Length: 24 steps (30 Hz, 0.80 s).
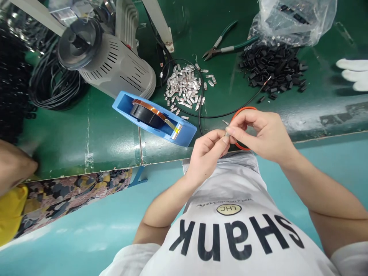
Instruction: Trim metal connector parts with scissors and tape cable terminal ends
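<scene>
My left hand [208, 153] and my right hand [260, 134] meet just over the table's front edge. Both are closed, thumb and fingertips pinching a small silvery piece [227, 135] that the fingers mostly cover. A black cable [200, 119] leads down to beside my left fingers; whether it joins the piece is hidden. Behind my right hand lie scissors with orange handles [244, 147], partly covered. Left of my hands stands a blue tape dispenser [184, 134] with amber tape. Beyond it, small metal connector shells [185, 86] are heaped.
Green-handled cutters [218, 50] lie near a pile of black plastic housings [271, 69] and a clear plastic bag [299, 23]. A grey machine [115, 61] and coiled black cables [54, 84] occupy the left. Another person's arm [14, 166] rests far left; white-gloved fingers [355, 73] show at right.
</scene>
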Available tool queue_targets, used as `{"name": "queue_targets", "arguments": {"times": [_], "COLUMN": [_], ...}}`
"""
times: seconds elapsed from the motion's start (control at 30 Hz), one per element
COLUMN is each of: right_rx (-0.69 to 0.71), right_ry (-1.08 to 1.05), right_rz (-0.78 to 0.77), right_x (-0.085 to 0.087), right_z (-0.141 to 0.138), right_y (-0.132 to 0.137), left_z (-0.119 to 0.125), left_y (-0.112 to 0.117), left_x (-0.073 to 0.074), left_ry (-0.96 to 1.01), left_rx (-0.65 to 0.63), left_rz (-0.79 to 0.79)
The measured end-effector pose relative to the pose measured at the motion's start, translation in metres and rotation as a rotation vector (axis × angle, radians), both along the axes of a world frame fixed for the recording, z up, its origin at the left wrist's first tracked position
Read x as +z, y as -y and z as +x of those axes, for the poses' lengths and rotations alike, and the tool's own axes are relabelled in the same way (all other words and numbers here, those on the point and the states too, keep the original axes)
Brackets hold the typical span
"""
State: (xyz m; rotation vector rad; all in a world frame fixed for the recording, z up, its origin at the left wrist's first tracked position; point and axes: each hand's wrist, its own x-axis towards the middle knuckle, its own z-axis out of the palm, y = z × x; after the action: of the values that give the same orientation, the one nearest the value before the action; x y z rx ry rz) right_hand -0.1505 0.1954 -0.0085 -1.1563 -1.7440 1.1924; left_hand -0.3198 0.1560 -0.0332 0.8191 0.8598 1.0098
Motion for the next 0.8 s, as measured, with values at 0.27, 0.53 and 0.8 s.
{"name": "queue_targets", "arguments": {"times": [0.27,0.53,0.8], "right_rx": [-0.088,-0.081,-0.045], "right_ry": [0.036,-0.004,-0.018], "right_rz": [0.057,0.016,-0.025], "right_x": [-0.006,-0.004,0.005], "right_z": [-0.007,-0.006,-0.003], "right_y": [0.008,0.004,0.001], "left_z": [0.009,0.006,-0.001], "left_y": [0.005,0.001,-0.002], "left_x": [0.0,0.003,0.008], "left_ry": [-0.085,-0.08,-0.059], "left_rx": [0.121,0.072,0.007], "left_rz": [0.072,0.03,-0.02]}}
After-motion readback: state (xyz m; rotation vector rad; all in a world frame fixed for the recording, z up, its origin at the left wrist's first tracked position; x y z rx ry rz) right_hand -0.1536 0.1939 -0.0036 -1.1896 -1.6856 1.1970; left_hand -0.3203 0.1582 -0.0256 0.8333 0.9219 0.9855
